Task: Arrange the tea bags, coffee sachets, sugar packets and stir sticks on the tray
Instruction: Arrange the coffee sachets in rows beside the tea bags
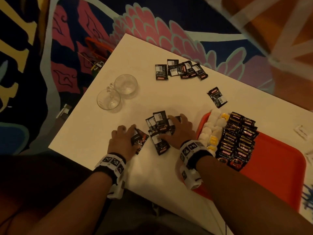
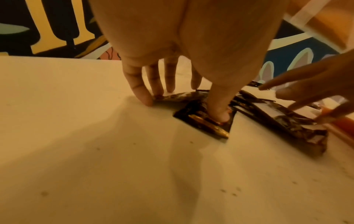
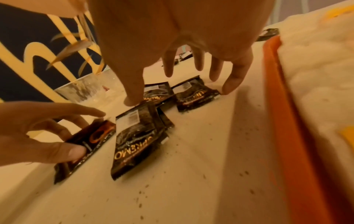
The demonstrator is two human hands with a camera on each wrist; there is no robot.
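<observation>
On smooth table [image 1: 101, 133], glossy rectangular sachets [image 1: 160, 126]

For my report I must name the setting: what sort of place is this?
Probably a living room or lounge: a white table stands on a colourful patterned rug, with two glass cups and an orange tray of coffee sachets.

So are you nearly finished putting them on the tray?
Maybe halfway. Done: two rows of coffee sachets and a strip of white packets lie on the orange tray. In hand: left hand presses one sachet, right hand rests on a loose pile. Left: the far pile and a single sachet on the table.
</observation>
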